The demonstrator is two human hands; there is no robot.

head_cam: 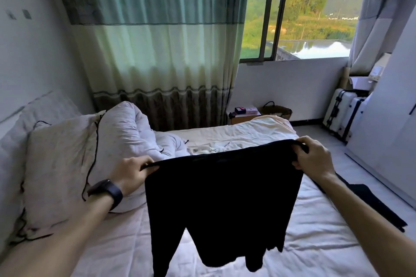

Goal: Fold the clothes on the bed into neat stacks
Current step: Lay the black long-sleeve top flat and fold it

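A black pair of trousers [221, 198] hangs in the air above the bed [117, 252], held up by its waistband with the legs dangling toward me. My left hand [132, 173] pinches the waistband's left corner; a dark watch sits on that wrist. My right hand [311, 156] grips the right corner, fingers curled over the hem. Another black garment [369, 200] lies flat at the bed's right edge, partly behind my right forearm. A white garment [209, 149] lies crumpled on the bed behind the trousers.
A pillow [60, 171] and a bunched duvet [132, 128] fill the bed's left side. Striped curtains [157, 40] and a window are behind. Suitcases [344, 114], a basket [278, 111] and a white wardrobe [391, 130] stand on the right.
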